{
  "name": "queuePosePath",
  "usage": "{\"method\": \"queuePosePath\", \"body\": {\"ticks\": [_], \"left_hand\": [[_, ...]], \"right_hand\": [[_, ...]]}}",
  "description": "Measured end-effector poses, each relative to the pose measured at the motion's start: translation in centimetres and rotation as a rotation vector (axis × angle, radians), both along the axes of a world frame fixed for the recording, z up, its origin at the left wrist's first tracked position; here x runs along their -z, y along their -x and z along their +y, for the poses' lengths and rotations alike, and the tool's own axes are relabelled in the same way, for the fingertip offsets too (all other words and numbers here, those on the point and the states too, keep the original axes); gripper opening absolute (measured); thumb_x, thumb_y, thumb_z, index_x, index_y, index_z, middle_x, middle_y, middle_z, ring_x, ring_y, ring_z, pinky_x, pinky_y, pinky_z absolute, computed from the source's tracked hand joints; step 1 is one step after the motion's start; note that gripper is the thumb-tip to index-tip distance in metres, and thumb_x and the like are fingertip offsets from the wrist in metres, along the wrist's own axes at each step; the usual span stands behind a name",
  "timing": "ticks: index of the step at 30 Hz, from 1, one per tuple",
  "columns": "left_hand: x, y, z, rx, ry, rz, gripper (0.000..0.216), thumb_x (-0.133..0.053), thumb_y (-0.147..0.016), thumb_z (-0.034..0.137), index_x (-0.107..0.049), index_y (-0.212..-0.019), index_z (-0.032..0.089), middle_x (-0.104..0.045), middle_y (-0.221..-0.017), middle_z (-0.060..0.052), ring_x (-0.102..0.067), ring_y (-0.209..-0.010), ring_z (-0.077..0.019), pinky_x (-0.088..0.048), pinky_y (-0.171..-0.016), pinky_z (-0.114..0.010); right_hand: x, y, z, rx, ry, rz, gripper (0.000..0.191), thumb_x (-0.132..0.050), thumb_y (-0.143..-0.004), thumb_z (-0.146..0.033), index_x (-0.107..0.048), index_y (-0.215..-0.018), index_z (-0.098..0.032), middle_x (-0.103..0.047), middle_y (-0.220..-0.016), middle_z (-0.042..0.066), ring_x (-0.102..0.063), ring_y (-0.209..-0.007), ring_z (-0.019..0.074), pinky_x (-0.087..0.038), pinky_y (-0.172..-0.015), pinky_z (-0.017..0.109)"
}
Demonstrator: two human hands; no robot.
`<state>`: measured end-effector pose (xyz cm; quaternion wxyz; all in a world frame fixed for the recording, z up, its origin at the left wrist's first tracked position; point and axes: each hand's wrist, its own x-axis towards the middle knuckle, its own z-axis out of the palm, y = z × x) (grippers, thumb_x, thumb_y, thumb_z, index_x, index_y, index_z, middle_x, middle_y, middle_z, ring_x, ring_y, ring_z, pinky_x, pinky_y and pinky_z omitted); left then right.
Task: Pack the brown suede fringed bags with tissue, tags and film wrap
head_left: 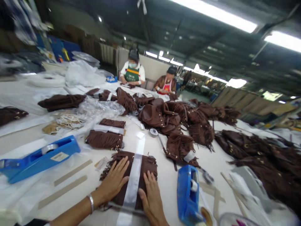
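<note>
A dark brown fringed bag (149,160) lies flat on the table in front of me. Down its middle runs a strip of white paper (134,175), which extends past the bag at both ends. My left hand (114,178) rests flat on the left half of the bag, fingers stretched out. On the right half lies my right hand (152,195), also flat with its fingers extended. Neither hand holds anything. Just beyond sits another fringed brown bag (103,140) with a white strip lying across it.
Blue tape dispensers stand at left (63,150) and right (188,191). A heap of brown bags (152,116) spreads across the table, with more bags (254,153) at right. Clear plastic (101,106) lies at left. Two people (133,73) work at the far side.
</note>
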<state>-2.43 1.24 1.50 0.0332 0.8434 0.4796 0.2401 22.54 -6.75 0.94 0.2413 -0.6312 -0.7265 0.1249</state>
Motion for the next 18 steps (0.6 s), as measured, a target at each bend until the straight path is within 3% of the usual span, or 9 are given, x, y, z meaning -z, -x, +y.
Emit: {"method": "queuePosePath", "body": {"ticks": [3, 5, 7, 10, 13, 18], "left_hand": [[-1.1, 3.8, -0.3, -0.277, 0.146, -0.423, 0.053, -0.045, -0.092, 0.044, -0.050, -0.138, 0.018, -0.044, -0.153, -0.012, -0.035, -0.144, -0.0260, -0.024, -0.121, -0.047], [-1.1, 6.0, -1.5, -0.424, 0.283, -0.636, 0.056, -0.046, -0.087, 0.051, -0.054, -0.131, 0.016, -0.051, -0.145, -0.015, -0.042, -0.139, -0.0294, -0.026, -0.120, -0.047], [-0.5, 7.2, -3.1, -0.517, 0.417, -0.709, 0.055, -0.049, -0.081, 0.055, -0.059, -0.119, 0.016, -0.061, -0.131, -0.016, -0.056, -0.125, -0.0336, -0.037, -0.113, -0.049], [0.9, 6.9, -5.1, -0.628, 0.680, -0.853, 0.053, -0.056, -0.072, 0.058, -0.060, -0.106, 0.017, -0.068, -0.116, -0.016, -0.067, -0.108, -0.0355, -0.053, -0.094, -0.047], [1.8, 5.3, -6.0, -0.693, 0.906, -1.020, 0.062, -0.059, -0.070, 0.059, -0.053, -0.114, 0.016, -0.068, -0.119, -0.018, -0.069, -0.106, -0.0334, -0.059, -0.080, -0.043], [0.1, 4.2, -6.2, -0.708, 1.085, -1.185, 0.077, -0.072, -0.059, 0.061, -0.053, -0.117, 0.016, -0.065, -0.124, -0.020, -0.068, -0.107, -0.0321, -0.057, -0.079, -0.041]], "right_hand": [[-1.1, -3.7, 1.2, 0.291, -0.007, 0.212, 0.061, -0.040, -0.097, -0.050, -0.044, -0.145, -0.014, -0.046, -0.150, 0.017, -0.041, -0.141, 0.0322, -0.032, -0.116, 0.051], [-1.4, -5.3, 2.0, 0.416, 0.148, 0.362, 0.064, -0.046, -0.091, -0.056, -0.053, -0.134, -0.010, -0.057, -0.137, 0.021, -0.051, -0.131, 0.0350, -0.035, -0.114, 0.049], [-1.4, -5.7, 2.6, 0.458, 0.306, 0.463, 0.068, -0.053, -0.085, -0.060, -0.056, -0.129, -0.009, -0.063, -0.126, 0.022, -0.058, -0.123, 0.0361, -0.038, -0.110, 0.048], [-1.1, -4.7, 3.4, 0.513, 0.361, 0.520, 0.081, -0.061, -0.077, -0.066, -0.051, -0.132, -0.008, -0.064, -0.123, 0.023, -0.058, -0.123, 0.0378, -0.038, -0.109, 0.050], [-1.1, -3.2, 4.0, 0.545, 0.392, 0.616, 0.088, -0.070, -0.068, -0.066, -0.049, -0.132, -0.008, -0.066, -0.121, 0.022, -0.059, -0.122, 0.0364, -0.041, -0.107, 0.047], [-1.8, -1.4, 5.2, 0.483, 0.531, 0.874, 0.062, -0.081, -0.060, -0.056, -0.065, -0.102, -0.013, -0.075, -0.094, 0.015, -0.070, -0.104, 0.0329, -0.055, -0.091, 0.039]]}}
